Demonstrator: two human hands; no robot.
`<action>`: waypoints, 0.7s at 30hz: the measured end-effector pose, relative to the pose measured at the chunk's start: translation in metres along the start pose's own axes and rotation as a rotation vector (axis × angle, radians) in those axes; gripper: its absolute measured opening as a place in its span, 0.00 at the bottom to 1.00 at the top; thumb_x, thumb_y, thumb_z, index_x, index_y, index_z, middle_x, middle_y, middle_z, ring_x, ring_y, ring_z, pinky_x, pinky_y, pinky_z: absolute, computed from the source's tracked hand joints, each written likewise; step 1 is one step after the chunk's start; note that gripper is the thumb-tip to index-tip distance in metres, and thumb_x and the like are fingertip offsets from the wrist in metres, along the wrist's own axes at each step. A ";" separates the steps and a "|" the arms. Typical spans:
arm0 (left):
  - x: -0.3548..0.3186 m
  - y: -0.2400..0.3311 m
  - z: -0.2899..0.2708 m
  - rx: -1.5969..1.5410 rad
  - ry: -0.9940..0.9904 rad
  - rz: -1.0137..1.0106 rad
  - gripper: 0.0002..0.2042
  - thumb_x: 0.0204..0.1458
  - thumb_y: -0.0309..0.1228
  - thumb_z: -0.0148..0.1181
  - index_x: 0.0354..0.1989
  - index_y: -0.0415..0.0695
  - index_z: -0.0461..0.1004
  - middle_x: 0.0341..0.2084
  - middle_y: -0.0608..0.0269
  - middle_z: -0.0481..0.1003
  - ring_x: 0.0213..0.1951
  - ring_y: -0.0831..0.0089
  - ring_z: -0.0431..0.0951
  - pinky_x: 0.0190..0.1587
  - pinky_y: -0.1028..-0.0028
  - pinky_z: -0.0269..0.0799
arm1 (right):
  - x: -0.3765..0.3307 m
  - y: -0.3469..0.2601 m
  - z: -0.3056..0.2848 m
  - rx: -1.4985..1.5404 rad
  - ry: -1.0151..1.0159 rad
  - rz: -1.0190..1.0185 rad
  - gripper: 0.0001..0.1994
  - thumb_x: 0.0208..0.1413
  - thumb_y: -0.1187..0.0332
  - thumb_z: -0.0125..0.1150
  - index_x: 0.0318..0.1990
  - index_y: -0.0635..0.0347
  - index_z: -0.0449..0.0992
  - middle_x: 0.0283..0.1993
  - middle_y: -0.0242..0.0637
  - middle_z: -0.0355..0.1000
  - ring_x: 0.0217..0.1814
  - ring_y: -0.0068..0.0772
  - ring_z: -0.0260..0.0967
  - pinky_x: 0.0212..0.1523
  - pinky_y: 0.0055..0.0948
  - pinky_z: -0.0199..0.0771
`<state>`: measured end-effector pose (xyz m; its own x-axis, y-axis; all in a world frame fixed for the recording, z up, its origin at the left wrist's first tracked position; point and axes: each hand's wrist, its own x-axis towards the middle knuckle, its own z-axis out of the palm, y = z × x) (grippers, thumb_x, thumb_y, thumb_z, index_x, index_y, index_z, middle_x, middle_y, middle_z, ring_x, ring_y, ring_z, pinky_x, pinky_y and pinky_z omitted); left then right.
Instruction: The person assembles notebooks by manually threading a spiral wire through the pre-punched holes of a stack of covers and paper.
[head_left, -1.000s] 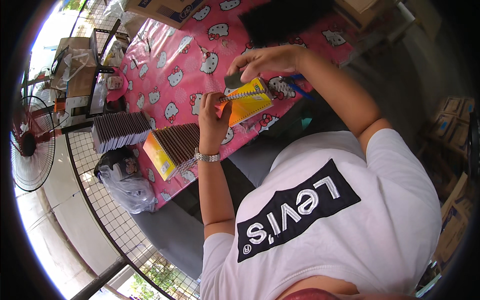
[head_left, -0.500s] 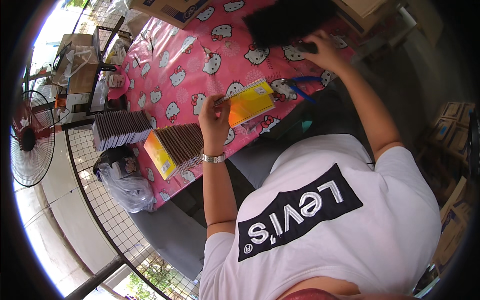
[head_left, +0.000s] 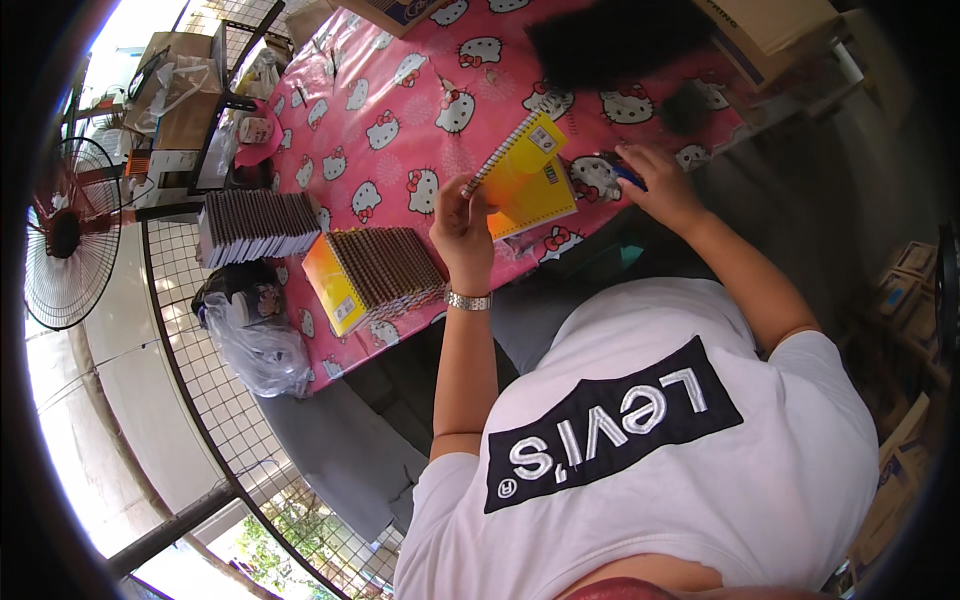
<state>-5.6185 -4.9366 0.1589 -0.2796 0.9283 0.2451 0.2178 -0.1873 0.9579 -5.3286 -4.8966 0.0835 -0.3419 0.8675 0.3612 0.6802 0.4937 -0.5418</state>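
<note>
My left hand [head_left: 464,225] pinches one end of a yellow spiral notebook [head_left: 528,150] by its coil, tilted up off the table. Partly under it lies another yellow piece [head_left: 540,208] with a row of holes along its near edge; whether it belongs to the same notebook I cannot tell. My right hand [head_left: 662,190] has its fingers closed round the blue handle of pliers [head_left: 630,180], whose jaws are hard to make out. To the left of my left hand stands a row of yellow spiral notebooks [head_left: 385,270], and farther left a second row of notebooks [head_left: 258,225].
A pink patterned cloth [head_left: 400,110] covers the table. At the far side are a black sheet-like pile [head_left: 610,45], a dark lump [head_left: 685,108] and a cardboard box [head_left: 775,35]. A plastic bag [head_left: 255,345] sits at the left edge, near a fan [head_left: 65,235].
My right hand has left the dark lump on the table and come nearer to the pliers, closing on a handle. My left hand has tilted the coil edge of the notebook up.
</note>
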 end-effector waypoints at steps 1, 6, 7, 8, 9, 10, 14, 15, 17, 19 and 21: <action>0.001 -0.003 -0.002 -0.027 0.006 -0.026 0.09 0.61 0.24 0.55 0.47 0.35 0.71 0.34 0.62 0.77 0.35 0.78 0.79 0.37 0.76 0.81 | 0.006 -0.010 -0.006 0.075 0.033 -0.019 0.24 0.48 0.67 0.67 0.55 0.59 0.73 0.53 0.43 0.72 0.57 0.45 0.68 0.59 0.42 0.66; -0.003 -0.002 -0.002 -0.072 0.017 -0.091 0.09 0.59 0.18 0.55 0.48 0.33 0.72 0.35 0.60 0.77 0.37 0.79 0.78 0.39 0.77 0.79 | 0.038 -0.097 -0.027 0.289 0.024 -0.248 0.27 0.44 0.67 0.70 0.55 0.58 0.74 0.52 0.40 0.72 0.56 0.42 0.68 0.59 0.41 0.66; -0.004 -0.002 -0.001 -0.090 0.013 -0.067 0.09 0.59 0.18 0.55 0.48 0.32 0.72 0.36 0.60 0.78 0.37 0.79 0.78 0.41 0.77 0.79 | 0.044 -0.109 -0.024 0.292 0.014 -0.302 0.27 0.44 0.66 0.71 0.55 0.58 0.74 0.52 0.39 0.72 0.56 0.41 0.68 0.59 0.41 0.65; -0.004 -0.002 0.001 -0.106 0.009 -0.043 0.09 0.59 0.18 0.54 0.48 0.32 0.72 0.37 0.60 0.78 0.38 0.78 0.78 0.42 0.77 0.78 | 0.049 -0.118 -0.022 0.276 0.020 -0.319 0.26 0.44 0.66 0.71 0.54 0.58 0.75 0.52 0.38 0.72 0.56 0.41 0.68 0.59 0.41 0.65; -0.004 -0.002 0.001 -0.122 0.005 -0.020 0.09 0.59 0.17 0.54 0.47 0.31 0.72 0.38 0.60 0.78 0.38 0.78 0.78 0.43 0.77 0.77 | 0.053 -0.125 -0.021 0.260 0.026 -0.335 0.26 0.43 0.66 0.71 0.54 0.58 0.75 0.52 0.38 0.72 0.56 0.40 0.68 0.59 0.41 0.65; -0.005 -0.005 -0.002 -0.113 0.002 -0.022 0.10 0.59 0.16 0.53 0.48 0.31 0.73 0.38 0.59 0.78 0.39 0.78 0.78 0.44 0.77 0.77 | 0.057 -0.131 -0.019 0.248 0.029 -0.353 0.26 0.43 0.66 0.71 0.53 0.58 0.75 0.51 0.37 0.73 0.55 0.40 0.68 0.58 0.41 0.65; -0.008 -0.014 -0.007 -0.113 0.005 -0.045 0.12 0.57 0.14 0.52 0.49 0.31 0.73 0.39 0.59 0.79 0.40 0.77 0.78 0.46 0.77 0.75 | 0.065 -0.140 -0.016 0.175 0.015 -0.364 0.26 0.43 0.67 0.71 0.53 0.60 0.75 0.50 0.37 0.73 0.53 0.39 0.69 0.57 0.41 0.66; -0.008 -0.014 -0.007 -0.122 0.010 -0.053 0.12 0.57 0.13 0.52 0.49 0.31 0.73 0.39 0.59 0.79 0.41 0.77 0.78 0.46 0.77 0.75 | 0.065 -0.142 -0.018 0.140 0.013 -0.371 0.25 0.43 0.67 0.70 0.53 0.61 0.75 0.50 0.38 0.73 0.52 0.40 0.69 0.56 0.42 0.67; -0.010 -0.012 -0.004 -0.166 0.029 -0.053 0.12 0.56 0.13 0.52 0.49 0.31 0.74 0.39 0.59 0.79 0.41 0.77 0.78 0.45 0.77 0.75 | 0.062 -0.142 -0.018 0.193 -0.051 -0.306 0.25 0.46 0.67 0.69 0.53 0.63 0.74 0.48 0.38 0.73 0.50 0.39 0.70 0.54 0.40 0.69; -0.011 -0.011 -0.001 -0.138 0.061 -0.037 0.12 0.56 0.13 0.53 0.49 0.31 0.75 0.39 0.59 0.79 0.40 0.77 0.78 0.45 0.76 0.76 | 0.057 -0.141 -0.013 0.376 -0.170 -0.164 0.23 0.49 0.67 0.67 0.54 0.65 0.73 0.47 0.39 0.74 0.48 0.37 0.72 0.51 0.38 0.71; -0.013 -0.011 -0.001 -0.039 0.107 -0.005 0.12 0.56 0.13 0.53 0.48 0.31 0.75 0.39 0.59 0.79 0.39 0.76 0.79 0.44 0.76 0.76 | 0.059 -0.140 -0.008 0.893 -0.443 0.195 0.22 0.52 0.67 0.65 0.54 0.66 0.72 0.46 0.39 0.74 0.47 0.34 0.73 0.50 0.35 0.73</action>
<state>-5.6176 -4.9473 0.1454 -0.3791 0.8901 0.2531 0.1801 -0.1973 0.9637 -5.4387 -4.9150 0.1868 -0.6097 0.7926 -0.0093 0.0786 0.0488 -0.9957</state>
